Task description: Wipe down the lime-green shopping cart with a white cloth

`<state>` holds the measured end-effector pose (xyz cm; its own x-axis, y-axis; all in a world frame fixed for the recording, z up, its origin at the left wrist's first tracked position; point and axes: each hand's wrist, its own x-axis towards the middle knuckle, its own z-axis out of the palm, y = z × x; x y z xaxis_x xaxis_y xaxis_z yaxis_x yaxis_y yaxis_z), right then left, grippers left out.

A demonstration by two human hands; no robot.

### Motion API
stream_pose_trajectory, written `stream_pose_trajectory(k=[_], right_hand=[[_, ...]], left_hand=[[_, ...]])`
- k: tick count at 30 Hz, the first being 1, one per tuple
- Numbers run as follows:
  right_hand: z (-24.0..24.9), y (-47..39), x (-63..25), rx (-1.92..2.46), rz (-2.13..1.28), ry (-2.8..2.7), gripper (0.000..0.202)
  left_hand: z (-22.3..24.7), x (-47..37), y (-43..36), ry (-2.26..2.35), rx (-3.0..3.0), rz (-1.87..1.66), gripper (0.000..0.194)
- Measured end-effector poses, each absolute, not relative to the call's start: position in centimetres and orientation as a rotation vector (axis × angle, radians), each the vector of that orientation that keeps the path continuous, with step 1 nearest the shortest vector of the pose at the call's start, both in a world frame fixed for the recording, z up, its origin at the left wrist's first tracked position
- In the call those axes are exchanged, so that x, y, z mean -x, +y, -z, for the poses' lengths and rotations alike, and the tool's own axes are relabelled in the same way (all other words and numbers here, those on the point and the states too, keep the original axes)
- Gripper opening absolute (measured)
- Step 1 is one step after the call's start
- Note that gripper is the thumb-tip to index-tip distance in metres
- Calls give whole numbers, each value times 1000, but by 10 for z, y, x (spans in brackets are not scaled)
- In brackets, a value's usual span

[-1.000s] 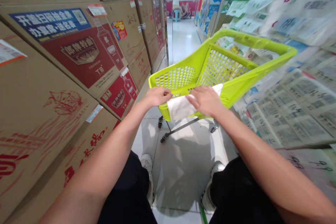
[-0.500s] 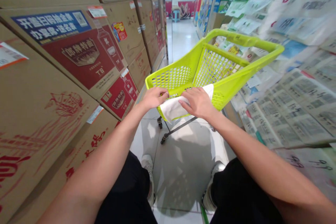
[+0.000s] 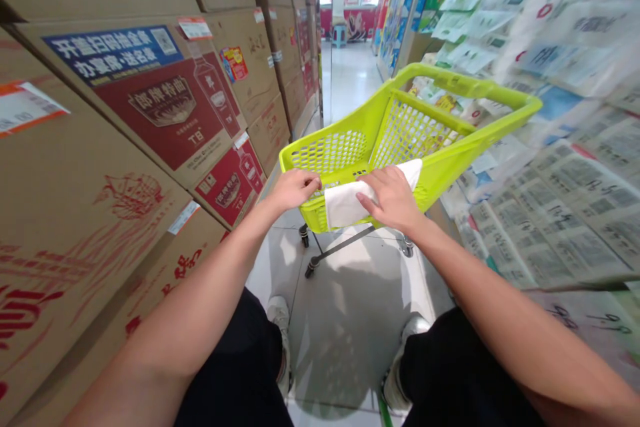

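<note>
A lime-green shopping cart (image 3: pixel 450 167) stands in front of me with its near end between my arms. My left hand (image 3: pixel 297 189) is closed over the near left corner of its rim. A white cloth (image 3: pixel 345 205) lies draped over the near rim and hangs down outside it. My right hand (image 3: pixel 393 197) presses the cloth against the rim, its fingers curled over the top and the thumb on the outside. The cloth's far corner sticks out to the right, past my right hand.
Stacked cardboard boxes (image 3: pixel 150 113) line the left side. Shelves of packaged paper goods (image 3: pixel 560 180) run along the right. Dark cart wheels (image 3: pixel 311 268) rest on the tiled floor. Farther down the aisle a person (image 3: pixel 338 0) is near a blue stool (image 3: pixel 339 36).
My right hand has slid right along the rim, and the cloth has shifted right with it, away from my left hand. My left hand keeps its place on the corner.
</note>
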<state>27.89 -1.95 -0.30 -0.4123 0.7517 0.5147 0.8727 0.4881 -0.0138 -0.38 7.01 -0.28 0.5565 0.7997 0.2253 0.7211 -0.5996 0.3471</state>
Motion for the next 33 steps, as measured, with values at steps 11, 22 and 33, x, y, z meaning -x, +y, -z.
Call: stream_pose_trajectory(k=[11,22,33], right_hand=[[-5,-8,-352,1558,583,-2012,51],[-16,-5,-393,1689,700,-1851,54],[6,-18,-294,1326,448,-2347,54]], left_hand=[[-5,-2,74,1148,-2714,-283,35],[-6,-1,73,1101,-2676,-273,28],[-5,1,73,1134,-2667,-341,26]])
